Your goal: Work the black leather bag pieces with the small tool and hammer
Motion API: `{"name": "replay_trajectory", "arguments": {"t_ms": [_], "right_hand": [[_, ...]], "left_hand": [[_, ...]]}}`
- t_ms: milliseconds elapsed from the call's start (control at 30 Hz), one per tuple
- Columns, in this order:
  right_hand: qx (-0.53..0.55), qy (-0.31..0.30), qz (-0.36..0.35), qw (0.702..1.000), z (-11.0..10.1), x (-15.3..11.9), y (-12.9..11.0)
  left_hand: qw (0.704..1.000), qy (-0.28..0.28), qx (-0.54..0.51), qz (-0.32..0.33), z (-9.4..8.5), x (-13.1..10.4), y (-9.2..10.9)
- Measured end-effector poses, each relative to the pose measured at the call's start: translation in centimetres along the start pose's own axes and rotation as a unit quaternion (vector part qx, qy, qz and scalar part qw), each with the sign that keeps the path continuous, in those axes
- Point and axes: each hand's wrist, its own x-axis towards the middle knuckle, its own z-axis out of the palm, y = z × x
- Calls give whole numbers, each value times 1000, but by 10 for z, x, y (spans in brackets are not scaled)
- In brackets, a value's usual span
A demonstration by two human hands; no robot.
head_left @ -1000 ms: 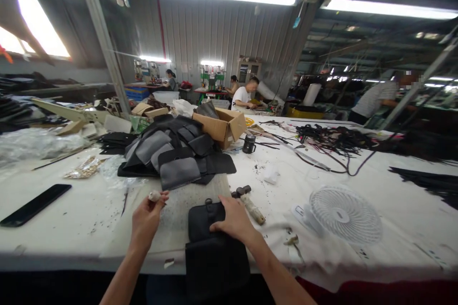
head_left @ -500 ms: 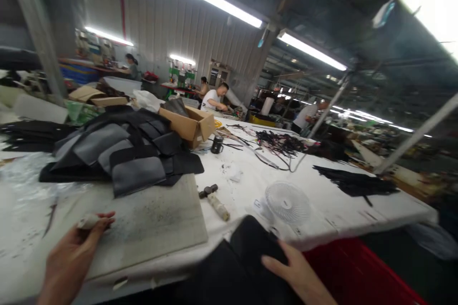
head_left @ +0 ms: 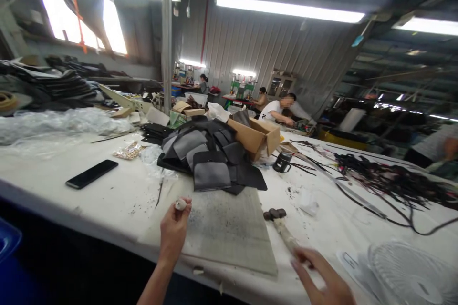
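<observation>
My left hand (head_left: 174,228) is closed around a small whitish cylindrical tool (head_left: 181,204), held above the left part of a grey-green board (head_left: 229,233). At the lower right, my right hand (head_left: 322,274) has its thumb and fingers apart, at the end of the wrapped handle of a hammer (head_left: 284,234). Whether the fingertips touch the handle is unclear. The hammer lies on the white table beside the board, its dark head pointing away. A heap of black leather-like pieces (head_left: 211,174) covers the board's far edge.
A phone (head_left: 92,174) and clear plastic (head_left: 64,126) lie at the left. Behind the heap is a cardboard box (head_left: 250,138), with a black mug (head_left: 282,161) beside it. A white fan (head_left: 408,271) stands at the lower right, dark straps (head_left: 390,178) beyond. People sit farther back.
The view has swung left. My right hand has left the black pieces near the table's front edge and is now at the hammer handle. My left hand still holds the whitish tool.
</observation>
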Motion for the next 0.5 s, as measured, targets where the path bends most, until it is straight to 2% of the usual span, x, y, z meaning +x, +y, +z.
{"name": "replay_trajectory", "arguments": {"t_ms": [100,200,267,367,500], "right_hand": [[3,-160,-75,984,90,105,-46],[-22,-191,-73,979,179,210,-86],[-42,-208,-76,974,220,255,-96],[-64,-242,-106,962,250,281,-91],[-74,-252,-152,953,252,276,-70]], "left_hand": [[1000,-8,24,13,-2,-1,-2],[999,-5,37,14,-3,0,-2],[999,-1,40,14,-3,0,-2],[999,0,47,20,-3,0,-1],[998,-11,50,20,-2,1,0]]}}
